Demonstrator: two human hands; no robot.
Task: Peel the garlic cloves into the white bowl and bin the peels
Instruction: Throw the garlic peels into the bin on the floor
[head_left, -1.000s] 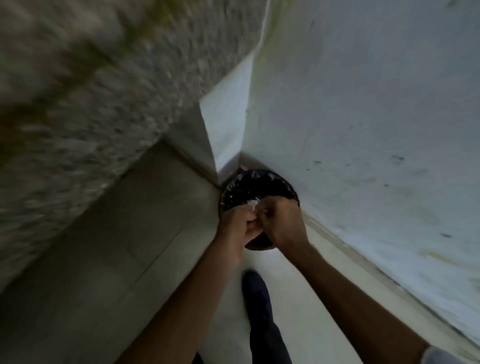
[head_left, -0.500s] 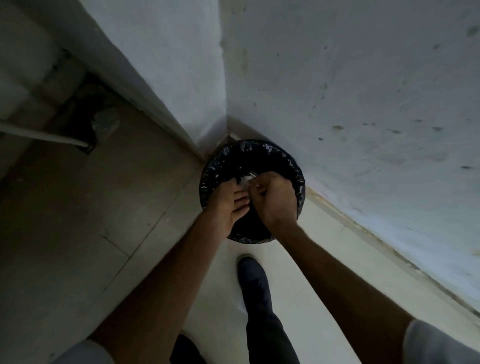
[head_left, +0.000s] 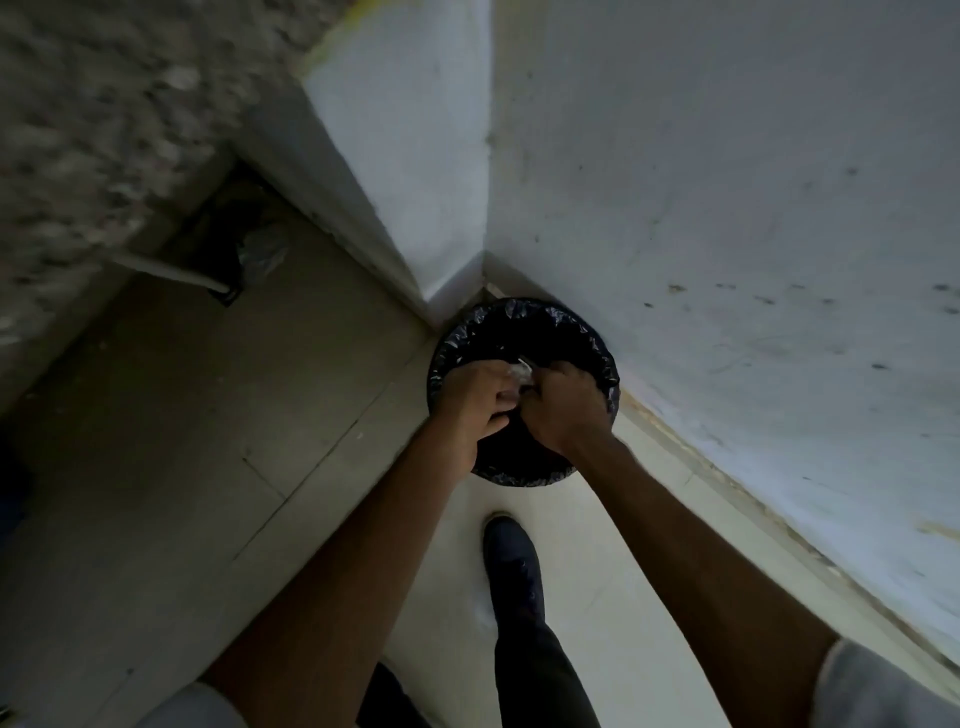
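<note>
A round bin (head_left: 524, 317) lined with a black bag stands on the floor in the corner of two white walls. Both my hands are over its mouth, pressed close together. My left hand (head_left: 475, 400) and my right hand (head_left: 563, 405) have curled fingers and hold a small clump of pale garlic peels (head_left: 521, 372) between them. The white bowl and the garlic cloves are out of sight.
A white wall (head_left: 727, 208) runs along the right and another wall (head_left: 410, 156) meets it behind the bin. My dark shoe (head_left: 511, 556) stands on the pale floor just before the bin. A speckled counter edge (head_left: 93, 130) and a pipe (head_left: 171, 270) lie at left.
The view has swung slightly. Both hands stay together over the bin with the peels between them; no peel is seen to drop.
</note>
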